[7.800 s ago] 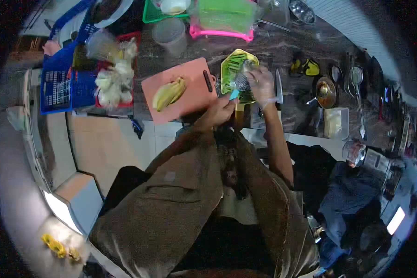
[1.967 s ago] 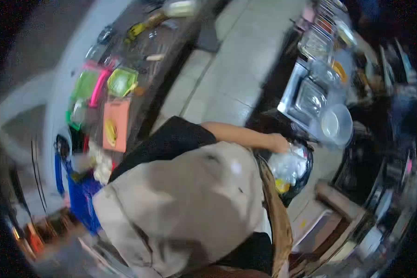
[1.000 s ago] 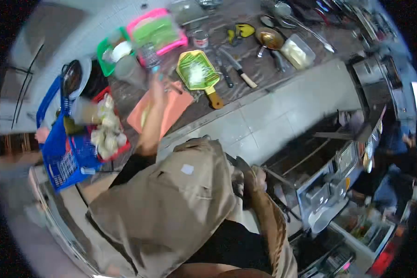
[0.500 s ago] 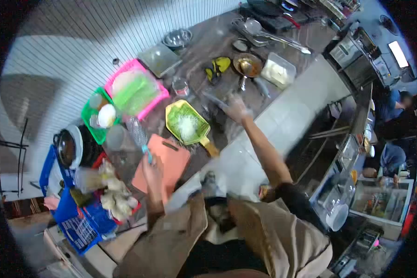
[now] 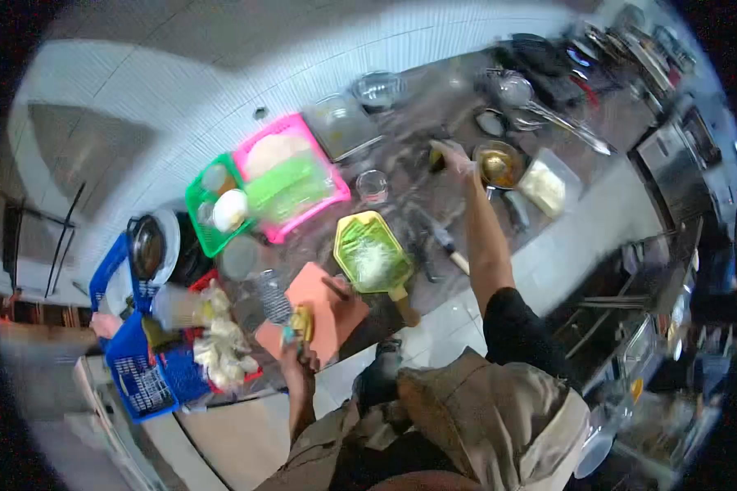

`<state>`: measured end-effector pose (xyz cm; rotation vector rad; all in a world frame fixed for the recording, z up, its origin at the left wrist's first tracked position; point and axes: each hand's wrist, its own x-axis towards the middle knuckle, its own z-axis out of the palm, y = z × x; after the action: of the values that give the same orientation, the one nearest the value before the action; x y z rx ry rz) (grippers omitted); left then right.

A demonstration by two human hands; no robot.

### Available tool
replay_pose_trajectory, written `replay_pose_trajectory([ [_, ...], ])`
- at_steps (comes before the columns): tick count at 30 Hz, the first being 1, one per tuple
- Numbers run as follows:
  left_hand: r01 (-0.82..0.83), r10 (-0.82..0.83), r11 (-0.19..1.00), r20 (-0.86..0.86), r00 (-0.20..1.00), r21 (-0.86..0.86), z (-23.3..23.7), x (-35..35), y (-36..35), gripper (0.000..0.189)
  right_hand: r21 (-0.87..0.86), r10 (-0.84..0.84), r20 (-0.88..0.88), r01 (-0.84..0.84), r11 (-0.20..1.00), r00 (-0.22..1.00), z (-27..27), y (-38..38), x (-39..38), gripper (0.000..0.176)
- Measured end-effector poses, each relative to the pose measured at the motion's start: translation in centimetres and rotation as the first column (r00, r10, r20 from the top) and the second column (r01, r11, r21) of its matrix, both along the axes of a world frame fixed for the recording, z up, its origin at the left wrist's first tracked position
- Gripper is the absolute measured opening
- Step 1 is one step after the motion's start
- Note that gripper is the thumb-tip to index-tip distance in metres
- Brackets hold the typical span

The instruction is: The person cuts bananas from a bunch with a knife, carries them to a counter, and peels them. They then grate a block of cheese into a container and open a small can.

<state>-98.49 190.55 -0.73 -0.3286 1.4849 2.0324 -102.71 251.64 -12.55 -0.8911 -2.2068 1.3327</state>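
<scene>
My left hand [image 5: 300, 362] is closed round the turquoise handle of a metal grater [image 5: 273, 296], beside an orange cutting board [image 5: 344, 319]. A yellow-green piece [image 5: 303, 324] shows just above its fingers, over the board. Farther off, my right hand [image 5: 457, 157] reaches across the dark counter, its fingers closed on a dark green piece [image 5: 436, 160], slightly blurred. Between the hands, a yellow basket with a handle [image 5: 368, 286] holds green stuff with white shreds on top. A knife [image 5: 444, 237] lies on the counter to its right.
Pink [image 5: 341, 190] and green [image 5: 196, 214] baskets stand near the wall. A small pan [image 5: 508, 155] and a container of white food [image 5: 544, 186] lie right of my right hand. Blue baskets [image 5: 143, 389] are at the left; a glass [image 5: 372, 186] stands behind the yellow basket.
My right hand has moved forward to the green piece. The yellow-green piece now shows by my left hand. The view has turned, shifting the counter things right and down.
</scene>
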Motion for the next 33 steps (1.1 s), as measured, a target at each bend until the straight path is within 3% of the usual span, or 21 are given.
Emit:
replay_pose_trajectory([
  [1,-0.046,0.045,0.999,-0.032,0.998,-0.025,0.4,0.2,0.9,0.023,-0.345,-0.027,0.009,0.029,0.938,1.0,9.4,-2.9,2.2,0.061],
  [3,-0.009,0.008,1.0,-0.04,0.999,-0.015,1.4,0.2,1.7,0.027,0.26,0.065,-0.325,0.023,0.965,0.943,10.1,-0.9,7.4,0.058],
  [5,0.046,-0.046,0.999,-0.057,0.997,0.006,1.9,0.4,2.8,0.033,-0.278,-0.092,-0.555,-0.08,0.957,0.827,18.0,-1.4,14.3,0.059],
  [6,0.0,0.0,1.0,-0.062,0.998,0.001,1.8,0.7,4.6,0.036,-0.221,-0.044,-0.706,-0.161,0.962,0.707,15.1,3.7,17.8,0.059],
  [7,-0.058,0.059,0.997,0.018,0.998,-0.057,4.5,2.0,7.8,0.038,-0.181,-0.188,-0.603,0.097,0.979,0.775,17.7,4.8,22.3,0.057],
  [8,-0.126,0.137,0.983,0.081,0.987,-0.132,7.2,3.8,10.4,0.04,-0.176,-0.156,-0.661,0.051,0.983,0.734,23.1,3.5,28.2,0.056],
  [9,-0.142,0.078,0.957,-0.249,0.965,-0.251,4.0,3.0,9.9,0.038,-0.048,-0.14,-0.741,0.156,0.987,0.657,24.5,4.5,34.0,0.055],
  [10,-0.107,0.036,0.959,-0.259,0.965,-0.264,3.5,2.5,10.6,0.038,0.126,-0.176,-0.667,0.343,0.931,0.724,25.4,7.8,39.3,0.055],
  [12,0.143,-0.132,0.989,-0.198,0.971,0.046,3.9,3.8,12.5,0.034,0.167,-0.269,-0.649,0.478,0.862,0.712,27.0,11.8,50.8,0.049],
  [13,-0.139,0.111,0.98,-0.184,0.977,-0.144,7.6,8.3,17.6,0.031,0.197,-0.283,-0.66,0.523,0.829,0.696,27.9,13.0,56.5,0.048],
  [17,-0.248,0.251,0.966,-0.031,0.968,0.073,8.1,16.8,25.4,0.035,0.138,-0.518,-0.595,0.713,0.687,0.614,28.1,20.5,79.4,0.04],
  [18,-0.238,0.241,0.968,-0.033,0.97,0.073,6.5,17.7,26.1,0.035,0.487,-0.446,-0.536,0.694,0.531,0.717,26.0,25.1,87.0,0.038],
  [20,0.072,-0.192,0.906,-0.252,0.949,-0.418,2.4,16.9,24.8,0.043,0.65,-0.525,-0.457,0.673,0.354,0.718,28.2,24.8,94.6,0.035],
  [22,0.304,-0.253,0.948,-0.364,0.897,0.091,4.7,22.4,30.6,0.032,0.15,-0.742,-0.549,0.919,0.365,0.385,29.8,25.3,99.5,0.034],
  [23,0.209,-0.181,0.977,-0.349,0.92,0.045,4.2,23.6,32.3,0.027,0.635,-0.606,-0.502,0.739,0.225,0.617,28.0,27.5,106.4,0.035],
  [24,0.104,-0.097,0.995,-0.338,0.936,0.002,4.6,25.6,34.4,0.023,0.065,-0.723,-0.615,0.934,0.351,0.315,29.4,26.5,106.6,0.055],
  [26,0.082,-0.071,0.997,-0.353,0.933,0.016,5.0,28.1,37.1,0.024,-0.04,-0.675,-0.687,0.914,0.404,0.269,29.6,27.7,111.7,0.024],
  [28,0.049,-0.027,0.998,-0.376,0.926,0.049,5.7,29.9,39.8,0.026,-0.07,-0.905,-0.423,0.994,0.088,0.05,28.8,31.5,119.4,0.043],
  [30,-0.108,0.094,0.994,-0.335,0.938,-0.022,6.2,31.1,41.3,0.025,0.089,-0.889,-0.453,0.995,0.038,0.074,28.4,30.9,122.0,0.053],
  [31,0.008,-0.006,1.0,-0.339,0.941,0.005,6.5,31.5,41.6,0.025,0.088,-0.884,-0.46,0.995,0.043,0.079,28.2,32.4,123.5,0.053],
  [33,-0.092,0.085,0.996,-0.355,0.931,-0.003,8.2,34.7,43.8,0.027,-0.198,-0.925,-0.331,0.972,-0.127,-0.188,27.8,35.3,126.6,0.061],
])
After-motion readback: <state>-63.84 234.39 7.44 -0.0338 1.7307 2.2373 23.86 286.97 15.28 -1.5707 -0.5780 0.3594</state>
